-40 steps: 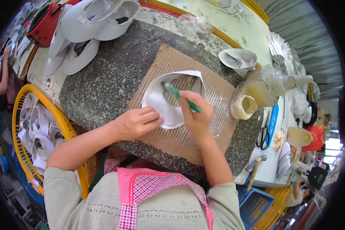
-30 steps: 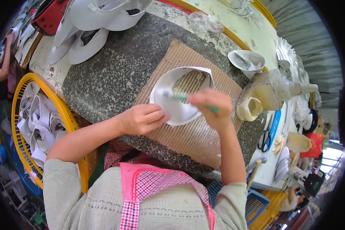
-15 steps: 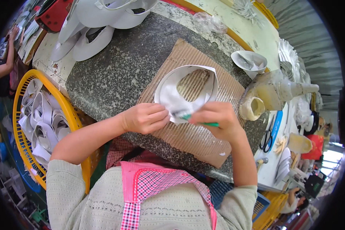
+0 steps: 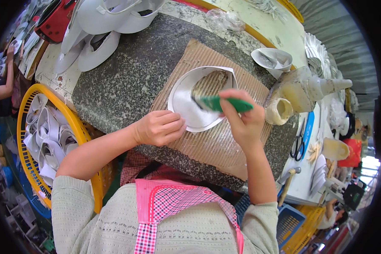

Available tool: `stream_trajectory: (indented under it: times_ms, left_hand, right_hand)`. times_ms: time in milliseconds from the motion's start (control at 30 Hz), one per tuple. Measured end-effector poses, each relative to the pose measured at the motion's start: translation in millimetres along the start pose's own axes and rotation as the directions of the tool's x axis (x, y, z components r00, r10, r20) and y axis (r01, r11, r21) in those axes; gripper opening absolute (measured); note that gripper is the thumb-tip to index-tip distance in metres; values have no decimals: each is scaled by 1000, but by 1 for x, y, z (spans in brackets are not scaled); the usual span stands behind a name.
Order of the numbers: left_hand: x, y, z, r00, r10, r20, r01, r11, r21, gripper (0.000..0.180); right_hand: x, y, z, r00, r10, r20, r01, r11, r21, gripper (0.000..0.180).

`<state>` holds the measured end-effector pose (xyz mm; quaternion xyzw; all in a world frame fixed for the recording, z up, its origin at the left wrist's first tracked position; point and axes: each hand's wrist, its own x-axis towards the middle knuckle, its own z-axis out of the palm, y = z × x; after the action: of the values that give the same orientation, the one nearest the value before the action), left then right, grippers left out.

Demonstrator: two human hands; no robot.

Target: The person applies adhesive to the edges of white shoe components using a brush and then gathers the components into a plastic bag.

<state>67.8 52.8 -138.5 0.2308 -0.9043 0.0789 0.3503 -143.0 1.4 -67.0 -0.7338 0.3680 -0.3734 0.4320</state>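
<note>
A white shoe upper (image 4: pixel 183 98), curved into an open loop, lies on a corrugated cardboard sheet (image 4: pixel 222 150). My left hand (image 4: pixel 161 128) pinches its lower left edge, fingers closed. In my right hand (image 4: pixel 246 120) is a green-handled brush (image 4: pixel 235 104), held across the upper with its dark bristle end over the inner edge of the white piece. Whether the bristles touch the material cannot be made out. Through the loop's opening, the stained, glossy cardboard shows.
The cardboard rests on a speckled stone slab (image 4: pixel 114 84). Right of it stand a glue-crusted plastic container (image 4: pixel 298 91), a white piece (image 4: pixel 271 59) and scissors (image 4: pixel 298 146). A yellow basket (image 4: pixel 74 122) of white uppers is at left; more white pieces (image 4: pixel 99 51) lie far left.
My right hand has lifted and turned, swinging the brush from the upper's lower edge up to its inner edge. My left hand keeps its hold at nearly the same spot.
</note>
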Motion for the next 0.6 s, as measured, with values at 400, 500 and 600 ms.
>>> stream_trajectory:
  times_ms: [400,500,600]
  left_hand:
    - [-10,-1,-5,1000,12,-10,-12,999,42,12]
    - [-20,3,-6,999,-13,-29,14,1000,13,9]
    - [-10,5,3,995,41,-89,-41,999,-1,11]
  right_hand:
    - [16,0,15,994,-67,-85,51,982,-180,12]
    - [2,-8,16,984,-130,121,158,954,-255,10]
    - [-12,-19,0,999,42,20,-39,990,-134,8]
